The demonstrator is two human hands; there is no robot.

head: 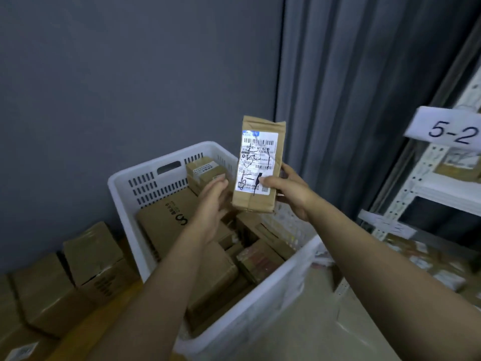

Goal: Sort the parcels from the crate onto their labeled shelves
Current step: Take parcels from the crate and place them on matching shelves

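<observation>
My right hand (291, 190) grips a narrow brown cardboard parcel (259, 142) upright above the crate, thumb on its white shipping label with black marker scrawl. My left hand (212, 201) hovers just left of the parcel's lower edge, fingers relaxed and holding nothing. Below sits a white slotted plastic crate (145, 183) filled with several brown cardboard parcels (166, 220). At the right stands a white metal shelf rack (426, 183) with a paper tag reading 5-2 (450, 131).
Brown boxes (86, 256) are stacked on the floor left of the crate against a grey wall. A grey curtain (351, 87) hangs behind the crate. More parcels (426, 256) lie on the rack's lower shelves. Beige floor lies at the bottom right.
</observation>
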